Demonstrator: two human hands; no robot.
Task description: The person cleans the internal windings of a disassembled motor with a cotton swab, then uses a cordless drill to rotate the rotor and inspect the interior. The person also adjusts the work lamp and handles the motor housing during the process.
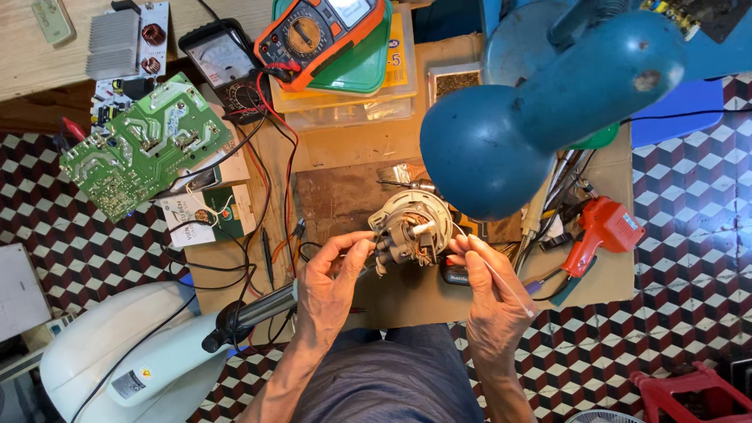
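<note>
A round beige fan motor with exposed windings and wires stands on the low cardboard-covered worktable in front of me. My left hand pinches something small at the motor's left side, fingertips touching its grey connector block. My right hand holds a thin white wire or tube that runs from the motor's right side down past my wrist. The pinched item in my left hand is too small to identify.
A blue desk lamp hangs over the table's right half. A green circuit board, an analog meter and an orange multimeter sit at the back left. A red glue gun lies at right; a white fan base stands at lower left.
</note>
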